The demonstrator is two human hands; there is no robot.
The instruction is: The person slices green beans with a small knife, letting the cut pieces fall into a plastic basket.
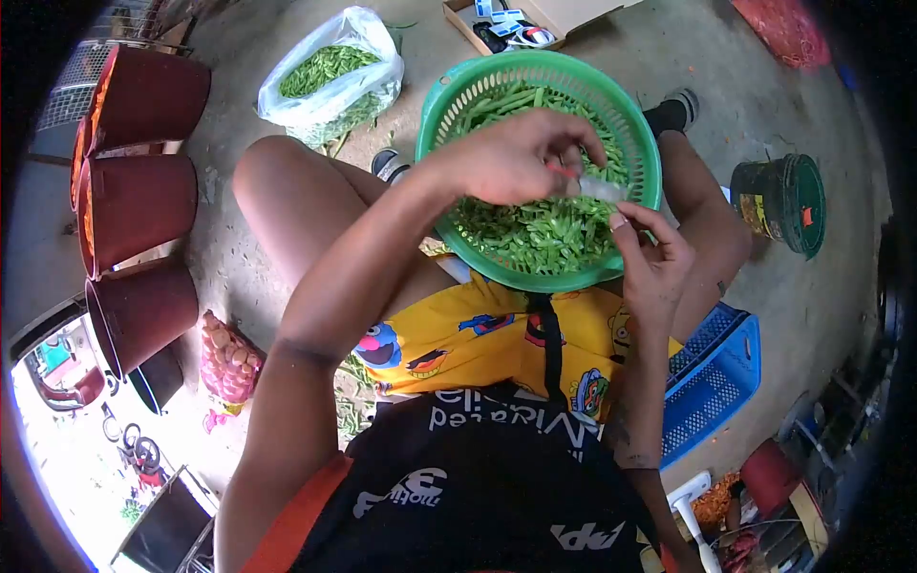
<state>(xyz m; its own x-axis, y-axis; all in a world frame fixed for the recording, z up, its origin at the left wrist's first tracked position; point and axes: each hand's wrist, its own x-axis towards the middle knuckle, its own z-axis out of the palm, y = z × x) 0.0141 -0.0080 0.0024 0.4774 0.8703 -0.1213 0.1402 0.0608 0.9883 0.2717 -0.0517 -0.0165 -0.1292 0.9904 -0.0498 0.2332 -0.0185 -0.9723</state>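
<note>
Cut green pods fill a basket between the legs

Cut green pods (535, 239) lie heaped in a round green basket (648, 143) with a slotted wall, set between the seated person's legs. The pieces are bright green, short and slender, with paler faces catching the light; they lie thickest on the near side. Longer, uncut-looking pods (521, 100) lie toward the far side of the basket.

Over the heap, the left grip (516, 158) is curled, its fingers bent around the red end of a small whitish piece (600, 189), which is too blurred to identify. The right grip (654, 256) has thumb and forefinger close together at the other end; I cannot tell what they pinch.

Beyond the basket, to the left, an open clear plastic bag (377, 76) on the floor (229, 105) holds more green pieces.
</note>
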